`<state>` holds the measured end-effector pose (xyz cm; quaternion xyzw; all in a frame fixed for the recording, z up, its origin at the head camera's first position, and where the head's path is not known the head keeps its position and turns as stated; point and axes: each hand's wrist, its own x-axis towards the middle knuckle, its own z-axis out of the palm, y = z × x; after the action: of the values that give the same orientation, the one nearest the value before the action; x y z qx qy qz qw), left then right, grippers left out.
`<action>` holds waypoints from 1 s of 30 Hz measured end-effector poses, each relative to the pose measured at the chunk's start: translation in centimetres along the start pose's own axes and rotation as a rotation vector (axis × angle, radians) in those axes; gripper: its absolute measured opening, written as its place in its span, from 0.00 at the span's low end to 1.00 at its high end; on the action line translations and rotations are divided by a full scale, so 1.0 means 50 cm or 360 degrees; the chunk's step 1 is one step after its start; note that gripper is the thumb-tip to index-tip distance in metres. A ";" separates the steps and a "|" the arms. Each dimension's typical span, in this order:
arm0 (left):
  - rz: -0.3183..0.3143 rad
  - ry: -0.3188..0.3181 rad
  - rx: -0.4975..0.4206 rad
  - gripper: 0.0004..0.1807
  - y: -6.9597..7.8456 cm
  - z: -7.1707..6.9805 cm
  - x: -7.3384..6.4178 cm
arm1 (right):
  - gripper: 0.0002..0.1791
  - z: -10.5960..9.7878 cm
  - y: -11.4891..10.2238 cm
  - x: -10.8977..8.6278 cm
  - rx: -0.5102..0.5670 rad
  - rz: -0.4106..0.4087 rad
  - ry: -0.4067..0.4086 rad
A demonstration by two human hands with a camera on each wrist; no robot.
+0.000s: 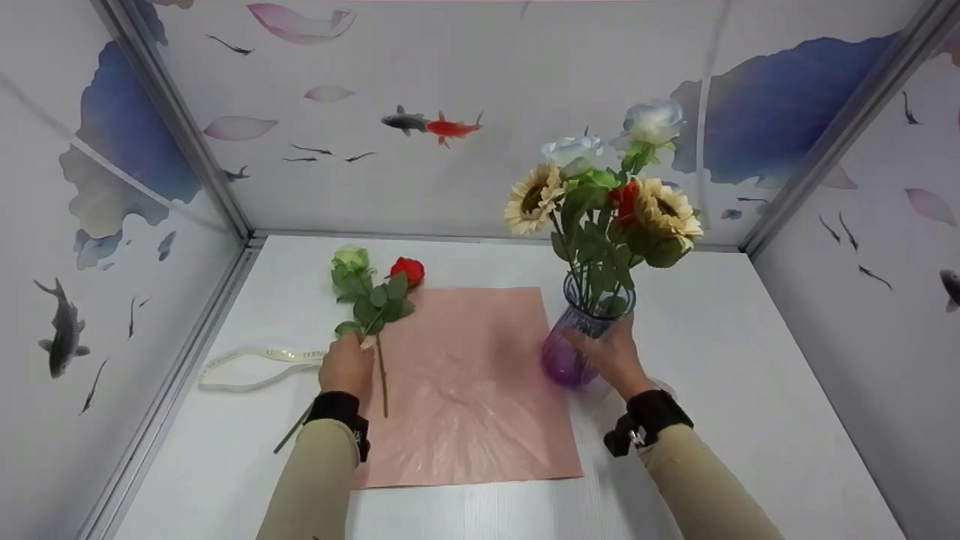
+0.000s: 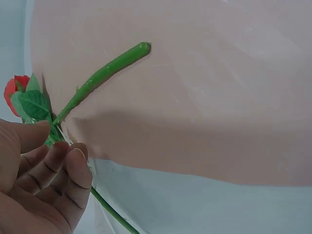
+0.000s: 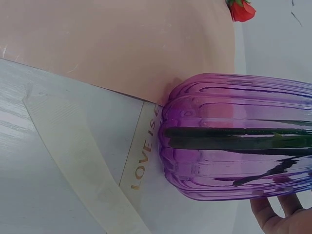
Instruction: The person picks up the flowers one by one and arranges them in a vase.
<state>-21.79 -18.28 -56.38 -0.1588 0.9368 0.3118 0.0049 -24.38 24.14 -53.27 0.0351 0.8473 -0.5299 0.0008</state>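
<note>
My left hand (image 1: 347, 367) pinches the stem of a pale green rose (image 1: 351, 260) between thumb and fingertips. Its stem (image 2: 113, 210) runs out below the fingers in the left wrist view. Beside it lies a red rose (image 1: 407, 271), whose thicker stem (image 2: 105, 73) crosses onto the pink sheet. On the right, my right hand (image 1: 616, 354) grips a purple-blue glass vase (image 3: 209, 165) around its side; the vase leans in the head view. Out of it rise sunflowers (image 1: 534, 199), pale blue-white roses (image 1: 652, 122), a red flower (image 1: 624, 202) and leafy stems.
A sheet of pink wrapping paper (image 1: 457, 375) lies flat mid-table between the hands. To its left is a looped cream ribbon (image 1: 259, 354) with gold letters. Another lettered ribbon (image 3: 139, 170) lies below the vase. Printed panels (image 1: 360, 187) wall in the white table (image 1: 750, 390).
</note>
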 end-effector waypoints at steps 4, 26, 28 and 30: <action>-0.0012 -0.0002 0.0030 0.19 -0.007 -0.002 -0.005 | 0.66 0.000 0.000 -0.001 -0.0002 0.0016 0.0005; -0.0045 -0.0146 0.0039 0.32 -0.022 0.007 -0.010 | 0.65 0.004 0.001 -0.003 0.0041 -0.0053 0.0030; -0.0034 -0.0155 0.0049 0.33 -0.021 0.008 -0.010 | 0.65 0.002 0.001 -0.003 0.0037 -0.0031 0.0021; -0.0026 -0.0173 0.0067 0.33 -0.018 0.008 -0.011 | 0.65 0.000 0.001 -0.002 0.0027 -0.0007 0.0018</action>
<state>-21.02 -18.57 -57.19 -0.1491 0.9401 0.3002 0.0615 -24.28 24.18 -53.33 0.0364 0.8429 -0.5368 -0.0054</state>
